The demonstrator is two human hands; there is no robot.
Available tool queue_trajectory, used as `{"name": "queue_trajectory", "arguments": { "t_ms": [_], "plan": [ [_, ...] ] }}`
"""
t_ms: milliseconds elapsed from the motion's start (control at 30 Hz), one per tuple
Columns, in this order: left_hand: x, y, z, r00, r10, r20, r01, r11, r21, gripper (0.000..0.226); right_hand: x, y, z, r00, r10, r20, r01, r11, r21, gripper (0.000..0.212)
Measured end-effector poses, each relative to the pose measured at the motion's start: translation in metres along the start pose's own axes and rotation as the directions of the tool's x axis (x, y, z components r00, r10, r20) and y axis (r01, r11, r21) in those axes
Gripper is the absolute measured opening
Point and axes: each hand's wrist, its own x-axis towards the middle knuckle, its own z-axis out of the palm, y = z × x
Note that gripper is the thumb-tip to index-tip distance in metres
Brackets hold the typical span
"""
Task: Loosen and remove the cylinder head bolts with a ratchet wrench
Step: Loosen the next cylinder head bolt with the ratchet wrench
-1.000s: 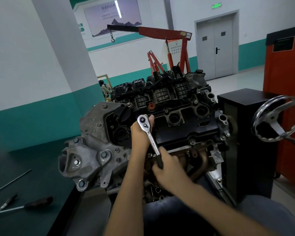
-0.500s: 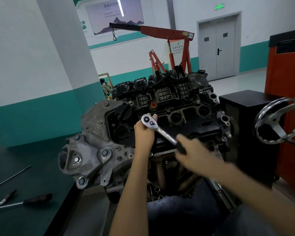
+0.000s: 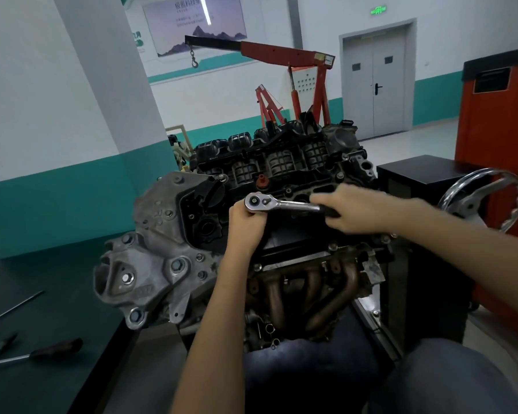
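Silver ratchet wrench [image 3: 281,203] with black handle, black ribbed engine top [image 3: 281,162], dull grey casing [image 3: 162,234] at nine o'clock, rusty brown manifold [image 3: 311,291] at six, red crane [image 3: 281,52] at twelve, white-over-teal wall [image 3: 42,100]

Even, soft overhead light filled the workshop — a bright strip reflected as glare on the wall poster [image 3: 195,25]. The ratchet wrench [image 3: 281,203] gleamed; the right hand [image 3: 359,210] was motion-blurred. Shadow pooled under the exhaust manifold [image 3: 311,291]. Wide-angle distortion bent the pillar [image 3: 111,85].
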Motion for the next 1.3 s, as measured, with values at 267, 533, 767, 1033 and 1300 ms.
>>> {"name": "queue_trajectory", "arguments": {
  "t_ms": [267, 533, 767, 1033, 1300],
  "plan": [
    [-0.01, -0.004, 0.007, 0.991, -0.058, -0.118, 0.039, 0.987, -0.158, 0.044, -0.026, -0.056, 0.062, 0.967, 0.199, -0.16, -0.123, 0.912, 0.392, 0.019],
    [-0.002, -0.003, -0.001, 0.989, -0.1, -0.105, 0.098, 0.995, -0.028, 0.047, -0.017, -0.133, 0.111, 0.92, 0.362, -0.147, -0.136, 0.649, 0.748, 0.016],
    [0.002, -0.005, -0.001, 0.999, -0.04, -0.002, 0.04, 0.998, -0.041, 0.048, 0.0, -0.006, 0.001, 1.0, 0.0, -0.002, 0.0, 1.0, -0.027, 0.034],
    [-0.008, -0.002, 0.011, 0.989, -0.068, -0.132, 0.055, 0.994, -0.098, 0.045, -0.029, -0.057, 0.081, 0.947, 0.253, -0.196, -0.155, 0.899, 0.41, 0.022],
    [-0.001, -0.001, 0.005, 0.988, -0.089, -0.125, 0.096, 0.994, 0.049, 0.048, -0.016, -0.129, 0.117, 0.925, 0.346, -0.157, -0.11, 0.639, 0.762, 0.02]
  ]
}}
